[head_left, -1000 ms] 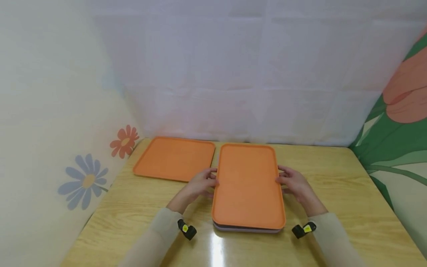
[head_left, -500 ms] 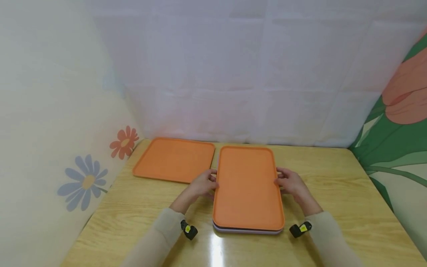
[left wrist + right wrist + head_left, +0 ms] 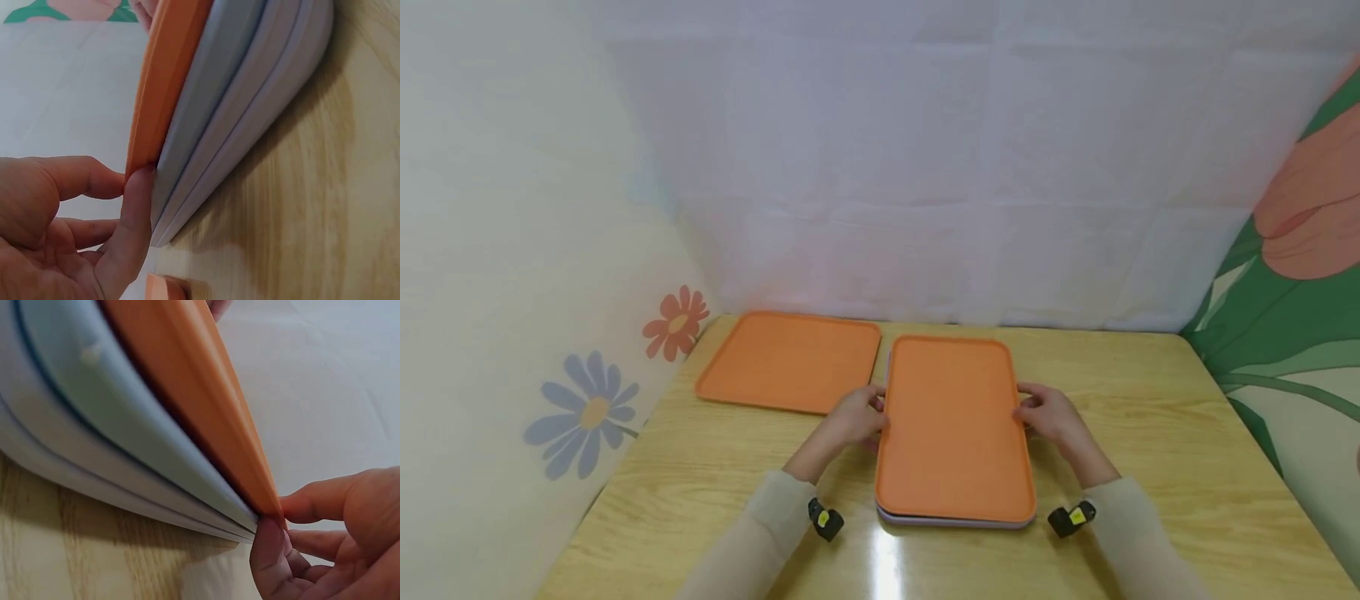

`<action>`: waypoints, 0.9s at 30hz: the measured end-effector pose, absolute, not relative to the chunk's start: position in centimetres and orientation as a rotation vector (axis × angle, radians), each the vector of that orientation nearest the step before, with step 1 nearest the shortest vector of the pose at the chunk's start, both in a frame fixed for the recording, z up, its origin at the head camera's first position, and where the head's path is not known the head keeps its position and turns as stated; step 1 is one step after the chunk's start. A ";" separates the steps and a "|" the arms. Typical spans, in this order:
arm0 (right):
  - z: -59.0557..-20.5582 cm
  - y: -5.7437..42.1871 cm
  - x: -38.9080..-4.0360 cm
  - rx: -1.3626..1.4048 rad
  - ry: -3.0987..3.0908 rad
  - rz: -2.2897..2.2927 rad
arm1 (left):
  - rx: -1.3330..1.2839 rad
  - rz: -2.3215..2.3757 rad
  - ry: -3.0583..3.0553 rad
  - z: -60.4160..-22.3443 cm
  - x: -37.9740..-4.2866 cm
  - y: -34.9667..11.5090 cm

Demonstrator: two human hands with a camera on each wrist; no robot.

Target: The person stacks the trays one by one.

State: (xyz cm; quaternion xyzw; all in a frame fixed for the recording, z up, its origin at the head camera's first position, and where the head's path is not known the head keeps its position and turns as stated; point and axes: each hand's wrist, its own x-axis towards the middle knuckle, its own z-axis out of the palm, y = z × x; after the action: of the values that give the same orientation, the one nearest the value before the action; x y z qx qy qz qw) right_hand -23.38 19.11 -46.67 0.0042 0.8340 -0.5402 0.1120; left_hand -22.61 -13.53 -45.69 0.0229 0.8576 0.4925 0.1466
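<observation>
An orange tray (image 3: 955, 429) lies lengthwise on top of a stack in the head view. Beneath it the left wrist view shows a blue-grey tray (image 3: 215, 75) and pale lilac trays (image 3: 281, 69). My left hand (image 3: 856, 417) pinches the orange tray's left rim between thumb and fingers. On the opposite side, my right hand (image 3: 1051, 417) pinches its right rim the same way. A narrow dark gap shows between the orange tray and the blue-grey one in the right wrist view. The fingertips under the rim are partly hidden in the head view.
A second orange tray (image 3: 790, 360) lies crosswise on the wooden table (image 3: 1150, 417), to the left and back of the stack. White cloth (image 3: 925, 167) hangs behind the table. A flower-printed wall (image 3: 550, 250) stands on the left.
The top orange tray has shifted slightly towards me and lower, onto the stack. Both hands have moved with it, keeping their hold. The other orange tray stays put.
</observation>
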 end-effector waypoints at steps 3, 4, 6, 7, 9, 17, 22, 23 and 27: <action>-46.8 19.0 -23.4 0.008 2.446 -1.586 | 0.082 1.366 2.506 -45.7 -22.5 -13.6; -46.9 19.0 -23.4 0.010 2.443 -1.580 | 0.080 1.360 2.509 -45.7 -22.5 -13.7; -47.0 19.0 -23.4 0.029 2.424 -1.573 | 0.077 1.355 2.508 -45.9 -22.4 -13.8; -47.1 19.0 -23.5 0.033 2.413 -1.569 | 0.075 1.358 2.504 -46.0 -22.4 -13.8; -47.3 19.0 -23.5 0.045 2.386 -1.570 | 0.062 1.366 2.497 -46.1 -22.3 -13.8; -47.4 19.3 -23.6 0.058 2.292 -1.582 | 0.034 1.406 2.484 -45.5 -21.9 -14.6; -47.5 19.8 -23.4 0.034 2.214 -1.648 | 0.046 1.353 2.544 -44.7 -22.1 -16.4; -47.5 19.8 -23.4 0.034 2.203 -1.656 | 0.056 1.320 2.570 -44.6 -22.2 -16.8; -47.6 20.0 -23.3 0.041 2.156 -1.684 | 0.066 1.182 2.672 -44.1 -22.8 -18.8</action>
State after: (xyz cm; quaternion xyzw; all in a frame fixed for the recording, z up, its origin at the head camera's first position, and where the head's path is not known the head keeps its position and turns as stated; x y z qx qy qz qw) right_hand -23.34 20.01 -47.64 0.0147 0.7718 -0.6030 0.2013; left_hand -22.75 -18.79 -44.05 0.0226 0.9088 0.4020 0.1094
